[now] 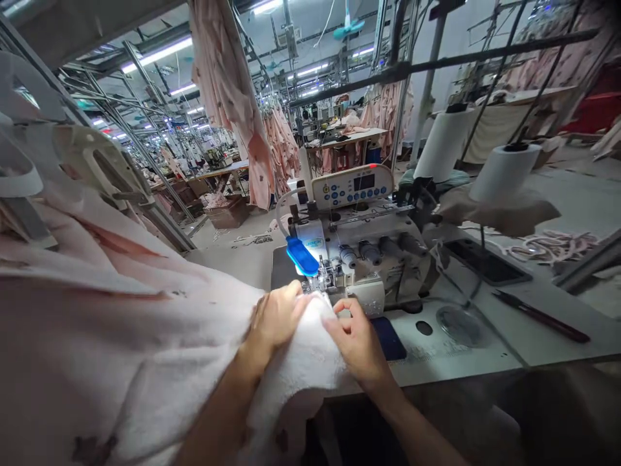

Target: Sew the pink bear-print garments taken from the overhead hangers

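A big piece of pale pink fleecy fabric (121, 362) lies over my lap and up onto the sewing table. My left hand (274, 320) rests on top of it with fingers curled, pressing the cloth just before the needle. My right hand (356, 340) pinches the cloth's right edge beside the presser foot. The overlock sewing machine (359, 252) stands right behind both hands, its lamp lighting the fabric white under a blue guard (301, 255).
Two white thread cones (502, 171) stand behind the machine on the right. A dark pen-like tool (541, 316) lies on the grey table (485, 343). Pink garments (228, 90) hang from overhead rails, and white hangers (92, 162) crowd the left.
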`<state>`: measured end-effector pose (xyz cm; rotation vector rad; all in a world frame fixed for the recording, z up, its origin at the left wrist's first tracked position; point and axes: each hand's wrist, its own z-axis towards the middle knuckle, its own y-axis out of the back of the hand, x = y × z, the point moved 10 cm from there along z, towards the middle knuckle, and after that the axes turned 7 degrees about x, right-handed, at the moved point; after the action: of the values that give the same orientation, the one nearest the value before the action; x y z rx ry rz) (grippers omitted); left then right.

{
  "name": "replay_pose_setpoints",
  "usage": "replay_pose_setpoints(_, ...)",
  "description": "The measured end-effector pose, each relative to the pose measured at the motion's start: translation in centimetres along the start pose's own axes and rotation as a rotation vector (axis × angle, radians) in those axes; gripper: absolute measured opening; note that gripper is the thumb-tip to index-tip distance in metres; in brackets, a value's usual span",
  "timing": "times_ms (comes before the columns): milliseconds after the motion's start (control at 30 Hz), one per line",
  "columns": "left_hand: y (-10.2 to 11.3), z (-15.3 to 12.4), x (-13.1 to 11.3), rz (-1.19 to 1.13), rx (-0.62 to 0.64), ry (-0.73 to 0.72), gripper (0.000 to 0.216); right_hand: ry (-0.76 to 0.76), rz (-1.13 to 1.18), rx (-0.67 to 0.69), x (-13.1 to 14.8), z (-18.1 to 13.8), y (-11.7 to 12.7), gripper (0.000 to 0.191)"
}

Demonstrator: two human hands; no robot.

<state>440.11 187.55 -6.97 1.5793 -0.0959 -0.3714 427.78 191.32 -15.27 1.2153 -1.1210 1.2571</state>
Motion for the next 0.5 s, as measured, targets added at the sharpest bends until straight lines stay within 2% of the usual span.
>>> replay_pose_setpoints(100,-0.9,-0.6,0.2,0.010,0.048,-0.032,0.022,0.003,0.048,0.062,-0.2,-1.1,-0.4,0.026)
replay_pose_setpoints(200,-1.4,-1.4,0.0,0.026,0.072,-0.049,0.024,0.028,-0.035,0.130,0.9,-2.2,-0.6,0.027)
replay_pose_setpoints(367,-0.7,-0.6,-1.0,0.128,-0.031,-0.101,0.024,-0.013,-0.066,0.152,1.6,-1.1,-0.4,0.044)
replay_pose_setpoints(500,0.4,0.9,-1.0,0.154,-0.083,-0.136,0.024,-0.032,-0.039,0.085,1.7,0.6,0.1,0.041)
